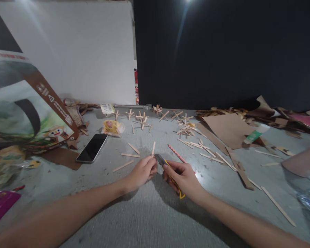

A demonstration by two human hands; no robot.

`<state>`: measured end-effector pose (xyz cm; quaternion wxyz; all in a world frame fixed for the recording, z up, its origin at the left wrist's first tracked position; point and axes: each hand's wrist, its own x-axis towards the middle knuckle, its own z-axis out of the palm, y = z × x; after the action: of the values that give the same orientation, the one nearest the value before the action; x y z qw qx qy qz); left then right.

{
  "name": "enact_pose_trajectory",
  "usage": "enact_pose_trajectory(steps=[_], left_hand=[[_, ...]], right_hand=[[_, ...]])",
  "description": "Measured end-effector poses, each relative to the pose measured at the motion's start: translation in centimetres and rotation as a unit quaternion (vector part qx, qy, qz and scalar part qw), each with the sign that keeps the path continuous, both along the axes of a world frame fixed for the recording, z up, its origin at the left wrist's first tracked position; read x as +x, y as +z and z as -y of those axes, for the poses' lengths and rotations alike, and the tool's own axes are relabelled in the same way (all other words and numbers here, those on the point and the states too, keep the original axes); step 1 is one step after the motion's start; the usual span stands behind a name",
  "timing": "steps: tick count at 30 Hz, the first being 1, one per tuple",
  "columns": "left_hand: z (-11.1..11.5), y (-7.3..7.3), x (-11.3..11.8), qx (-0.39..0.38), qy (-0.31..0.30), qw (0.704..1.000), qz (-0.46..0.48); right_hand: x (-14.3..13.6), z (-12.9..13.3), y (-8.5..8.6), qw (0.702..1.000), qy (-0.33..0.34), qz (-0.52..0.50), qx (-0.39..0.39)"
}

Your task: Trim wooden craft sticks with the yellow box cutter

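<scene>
Yellow-handled utility knife [167,168] gripped in right hand [182,177], left hand [143,171] pinching at blade tip; light, rigid, sharp, best held by handle, likely.

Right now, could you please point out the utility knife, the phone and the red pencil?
utility knife [160,159]: head view, on its grey tip.
phone [92,147]: head view, middle of its dark screen.
red pencil [176,153]: head view, mid-shaft.

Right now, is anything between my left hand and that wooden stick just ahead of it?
Nothing visible. The left hand sits just short of the wooden stick, with bare grey floor between. The right hand holds the yellow utility knife beside it.
</scene>
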<state>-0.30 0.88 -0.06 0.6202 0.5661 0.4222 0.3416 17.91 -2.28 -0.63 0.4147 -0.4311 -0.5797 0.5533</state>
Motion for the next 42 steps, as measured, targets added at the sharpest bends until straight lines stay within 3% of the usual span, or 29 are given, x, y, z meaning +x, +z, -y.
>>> enact_pose_trajectory(steps=[7, 22, 28, 42], left_hand=[[0.2, 0.4, -0.1, 0.004, -0.004, 1.000, -0.012], [-0.2, -0.5, -0.1, 0.011, -0.008, 1.000, -0.022], [0.0, -0.3, 0.0, 0.033, -0.006, 0.998, -0.044], [-0.2, -1.5, -0.3, 0.087, -0.003, 0.992, -0.094]], right_hand=[[0.0, -0.2, -0.3, 1.000, -0.001, 0.009, -0.006], [-0.1, 0.0, 0.3, 1.000, 0.005, 0.014, -0.010], [-0.1, 0.1, 0.4, 1.000, 0.002, 0.029, -0.007], [0.0, 0.1, 0.0, 0.999, 0.000, 0.032, -0.010]])
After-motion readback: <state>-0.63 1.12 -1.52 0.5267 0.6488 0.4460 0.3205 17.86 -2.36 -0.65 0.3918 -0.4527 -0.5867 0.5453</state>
